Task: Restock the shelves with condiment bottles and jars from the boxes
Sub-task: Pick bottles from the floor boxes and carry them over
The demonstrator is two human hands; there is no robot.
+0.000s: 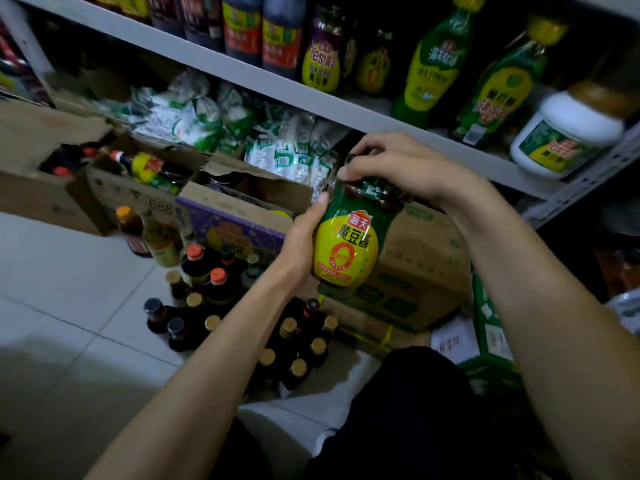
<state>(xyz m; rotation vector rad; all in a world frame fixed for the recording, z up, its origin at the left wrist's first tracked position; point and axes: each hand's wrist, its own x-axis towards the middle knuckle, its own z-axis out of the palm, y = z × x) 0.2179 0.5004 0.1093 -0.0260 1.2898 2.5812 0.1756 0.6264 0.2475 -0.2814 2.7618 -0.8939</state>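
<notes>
While left hand (301,237) clamps the sauce bottle (349,244) body and right hand (398,164) grips its cap, lift upright toward the shelf (311,95) gap, upper right.

- At upper centre of your frame you see white and green plastic bags (221,123), piled under the grey shelf board.
- At lower left you see the pale tiled floor (69,289).
- At lower right, near the edge of your frame, you see a white paper with handwriting (452,336), too blurred to read.
</notes>
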